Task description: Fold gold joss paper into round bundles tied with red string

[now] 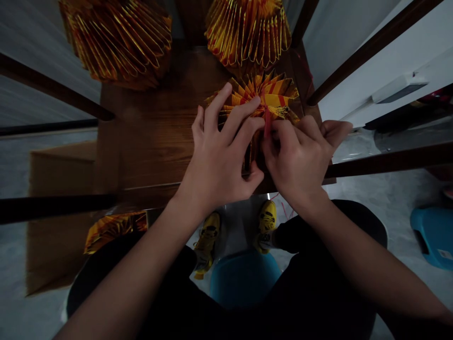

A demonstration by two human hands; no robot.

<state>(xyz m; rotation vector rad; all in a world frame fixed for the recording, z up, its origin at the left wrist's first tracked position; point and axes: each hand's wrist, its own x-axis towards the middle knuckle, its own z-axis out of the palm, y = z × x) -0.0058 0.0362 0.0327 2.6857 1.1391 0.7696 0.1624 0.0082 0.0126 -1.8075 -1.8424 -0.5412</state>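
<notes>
A pleated gold-and-red paper fan rosette [279, 97] lies on the dark wooden surface [152, 137], partly hidden by my hands. My left hand [226, 146] rests over its near left side, fingers spread and bent, the fingertips touching the folds near the centre. My right hand [299, 153] is closed at the rosette's near edge, pinching a red string [267, 122] that runs from the middle of the folds. Beyond them stand two larger bundles of the same folded paper, one at the far left [120, 42] and one behind the rosette [249, 33].
Dark wooden bars [357, 52] rise at the sides of the surface. Below at left are a cardboard box [53, 226] and more folded gold paper [109, 231]. A blue stool [244, 278] is under me, and another blue plastic thing [433, 236] stands at right.
</notes>
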